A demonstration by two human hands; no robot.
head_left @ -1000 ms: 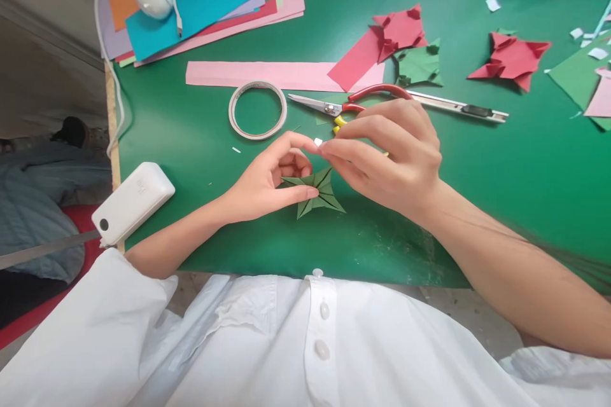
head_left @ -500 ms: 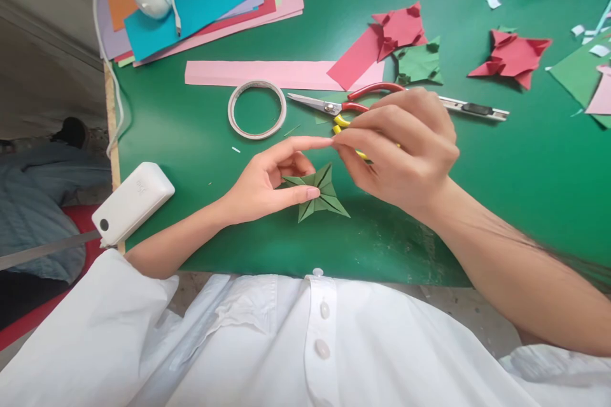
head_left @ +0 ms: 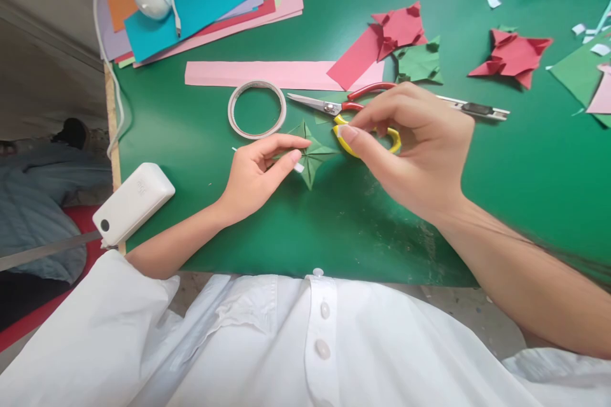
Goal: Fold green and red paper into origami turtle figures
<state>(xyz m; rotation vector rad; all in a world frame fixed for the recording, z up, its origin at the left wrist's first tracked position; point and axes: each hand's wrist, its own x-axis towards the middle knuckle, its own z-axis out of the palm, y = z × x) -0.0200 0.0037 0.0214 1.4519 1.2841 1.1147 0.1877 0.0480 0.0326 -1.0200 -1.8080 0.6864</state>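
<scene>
My left hand [head_left: 258,172] grips a green folded paper star [head_left: 312,156] between thumb and fingers, its points spreading out to the right. A small white piece [head_left: 299,167] shows by the left thumb tip. To the right, my right hand [head_left: 410,146] is raised in a pinch, thumb and index finger close together. Whatever lies between those fingertips is too small to name. Behind the right hand are scissors [head_left: 315,103] with red-and-yellow handles, partly covered by it. A roll of tape [head_left: 232,111] lies flat just beyond the left hand.
Red folded papers [head_left: 518,57] and a green folded paper [head_left: 420,63] lie farther back, near a box cutter [head_left: 477,109]. A pink strip [head_left: 219,74] lies behind the tape. Coloured sheets [head_left: 205,3] are stacked at back left; a white power bank [head_left: 136,203] sits at the left edge.
The paper star has moved away from my body and turned within the left hand. My right hand has drawn back to the right from the left index fingertip, and the white piece now shows by the left thumb.
</scene>
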